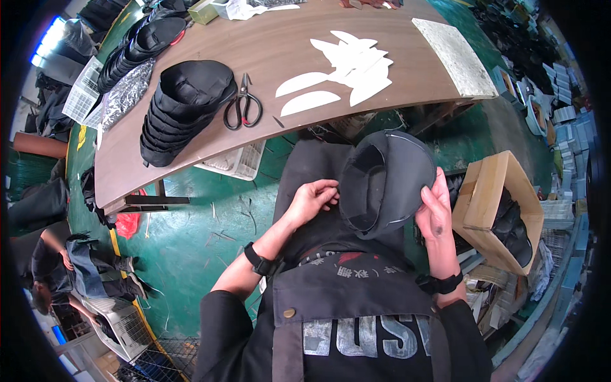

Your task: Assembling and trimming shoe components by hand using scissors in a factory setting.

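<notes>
Though hollow inside, a smooth, round-edged black cap (405, 181).

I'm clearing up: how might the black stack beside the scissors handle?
The stack might come apart if lifted, since it's a row of nested pieces. Each piece looks light, being hollow and thin-walled. A push could send it off the table, as one end sits near the edge.

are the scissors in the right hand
No, the scissors lie on the table, and the right hand holds a black cap-shaped piece.
</notes>
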